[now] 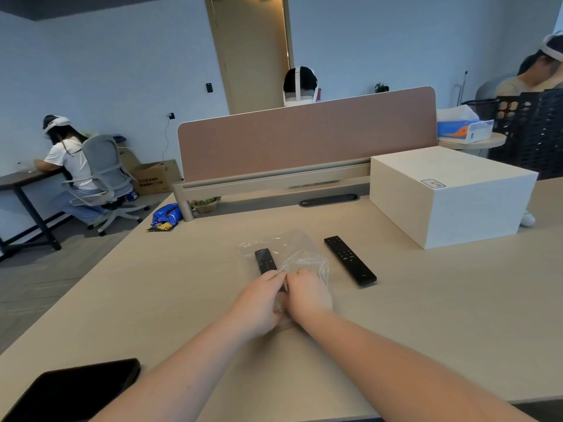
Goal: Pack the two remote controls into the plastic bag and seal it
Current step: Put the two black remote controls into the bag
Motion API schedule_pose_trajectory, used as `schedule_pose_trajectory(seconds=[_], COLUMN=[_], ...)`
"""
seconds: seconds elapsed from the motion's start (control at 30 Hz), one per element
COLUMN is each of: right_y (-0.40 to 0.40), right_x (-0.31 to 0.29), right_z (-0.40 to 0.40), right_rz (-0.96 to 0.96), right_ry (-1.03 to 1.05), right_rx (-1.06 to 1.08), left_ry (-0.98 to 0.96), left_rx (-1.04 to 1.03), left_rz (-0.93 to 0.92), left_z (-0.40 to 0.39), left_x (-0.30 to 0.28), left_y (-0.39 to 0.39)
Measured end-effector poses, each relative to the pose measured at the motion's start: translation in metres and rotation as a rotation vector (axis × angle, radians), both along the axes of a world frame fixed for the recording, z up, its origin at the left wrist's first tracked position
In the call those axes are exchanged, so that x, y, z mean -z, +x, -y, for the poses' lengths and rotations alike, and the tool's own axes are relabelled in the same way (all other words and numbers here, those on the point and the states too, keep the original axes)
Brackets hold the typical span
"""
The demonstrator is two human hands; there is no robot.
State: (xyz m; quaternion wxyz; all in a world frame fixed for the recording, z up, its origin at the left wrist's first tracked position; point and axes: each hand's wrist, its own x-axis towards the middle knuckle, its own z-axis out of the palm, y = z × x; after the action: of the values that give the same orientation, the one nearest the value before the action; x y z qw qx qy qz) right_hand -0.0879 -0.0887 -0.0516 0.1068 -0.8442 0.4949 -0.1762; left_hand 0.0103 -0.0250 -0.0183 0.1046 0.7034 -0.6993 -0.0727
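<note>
A clear plastic bag lies crumpled on the light wooden desk in front of me. One black remote control lies at the bag's left part, its near end hidden by my fingers; whether it is inside the bag I cannot tell. A second, longer black remote control rests on the desk to the right of the bag, apart from it. My left hand and my right hand meet at the bag's near edge, both pinching the plastic.
A white box stands at the right, beyond the second remote. A dark flat device lies at the desk's near left corner. A blue snack packet sits at the far left by the brown divider. Other people sit around the room.
</note>
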Motion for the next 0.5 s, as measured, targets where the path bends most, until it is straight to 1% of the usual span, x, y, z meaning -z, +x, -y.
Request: schedule_pose_trajectory(seconds=[0.17,0.27,0.4,0.5], right_y=[0.007,0.009,0.006,-0.003], right_x=[0.0,0.003,0.004,0.003], right_z=[0.003,0.007,0.008,0.006], right_rz=[-0.021,-0.035,-0.05,0.011], right_ry=[0.0,0.011,-0.008,0.031], right_rx=[0.091,0.11,0.065,-0.025], left_ry=[0.0,-0.011,-0.001,0.011], left_rx=[0.02,0.033,0.029,0.017], left_rz=[-0.024,-0.029,-0.017,-0.014], left_z=[-0.002,-0.003,-0.003,0.0], left_x=[0.0,-0.001,0.002,0.006], left_y=[0.001,0.0,0.001,0.003])
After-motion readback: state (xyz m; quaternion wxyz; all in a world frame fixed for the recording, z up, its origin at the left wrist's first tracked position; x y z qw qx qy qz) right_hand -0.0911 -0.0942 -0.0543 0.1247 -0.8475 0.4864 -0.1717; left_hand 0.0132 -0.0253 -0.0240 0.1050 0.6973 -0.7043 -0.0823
